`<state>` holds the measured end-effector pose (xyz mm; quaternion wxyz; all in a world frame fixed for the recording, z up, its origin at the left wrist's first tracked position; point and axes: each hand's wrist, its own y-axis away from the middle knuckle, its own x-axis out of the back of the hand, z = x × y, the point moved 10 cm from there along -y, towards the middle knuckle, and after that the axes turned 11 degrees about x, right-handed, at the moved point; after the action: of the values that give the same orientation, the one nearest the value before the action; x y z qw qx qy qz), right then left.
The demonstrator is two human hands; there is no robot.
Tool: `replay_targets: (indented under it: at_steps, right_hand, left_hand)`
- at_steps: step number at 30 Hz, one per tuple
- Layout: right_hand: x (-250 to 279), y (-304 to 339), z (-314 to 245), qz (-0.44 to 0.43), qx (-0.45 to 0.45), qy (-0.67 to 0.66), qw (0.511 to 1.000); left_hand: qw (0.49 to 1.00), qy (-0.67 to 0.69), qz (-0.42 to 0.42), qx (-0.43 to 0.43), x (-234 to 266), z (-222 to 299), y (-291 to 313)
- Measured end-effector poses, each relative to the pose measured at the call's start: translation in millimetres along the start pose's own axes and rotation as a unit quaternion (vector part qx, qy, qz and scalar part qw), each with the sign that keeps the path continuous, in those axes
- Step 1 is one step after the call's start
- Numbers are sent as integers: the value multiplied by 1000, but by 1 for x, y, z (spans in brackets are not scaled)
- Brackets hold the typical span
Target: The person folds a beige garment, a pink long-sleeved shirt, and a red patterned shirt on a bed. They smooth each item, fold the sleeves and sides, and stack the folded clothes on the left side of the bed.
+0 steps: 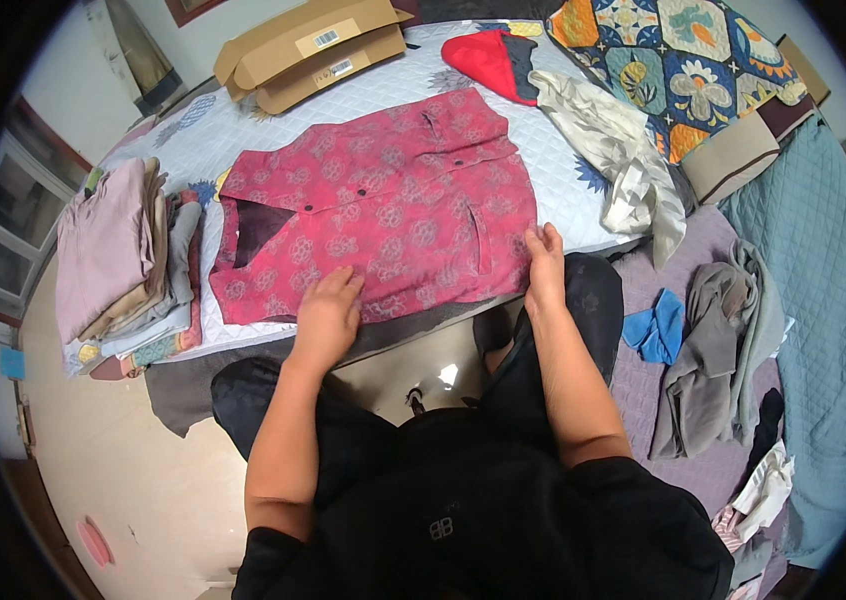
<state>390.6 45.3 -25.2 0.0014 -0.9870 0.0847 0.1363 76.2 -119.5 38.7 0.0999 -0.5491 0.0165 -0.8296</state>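
A pink-red vest [393, 220] with a grey floral pattern and dark buttons lies spread flat in front of me. Its neck opening points left and its hem lies to the right. My left hand [329, 308] rests palm down on the vest's near side, fingers extended. At the near right corner, by the hem, my right hand [545, 262] touches the cloth edge with its fingers stretched out. Neither hand appears to grip the fabric. Beneath the vest is a white quilted cover [563, 190].
A stack of folded clothes [108, 250] stands at the left. Behind the vest sits a cardboard box [313, 50]. A red and dark grey garment [488, 62] and a crumpled white patterned cloth [613, 140] lie far right. Grey clothes [703, 360] and a blue cloth [656, 328] lie nearer, at right.
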Motion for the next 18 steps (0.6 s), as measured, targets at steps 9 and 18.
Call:
replay_targets:
  at_steps: [9, 18]
  right_hand:
    - [22, 53, 38, 1, -105, 36, 994]
    - [2, 35, 17, -59, -74, -99, 991]
  left_hand:
    - [925, 295, 77, 227, 24, -80, -8]
    - [956, 233, 48, 170, 22, -61, -6]
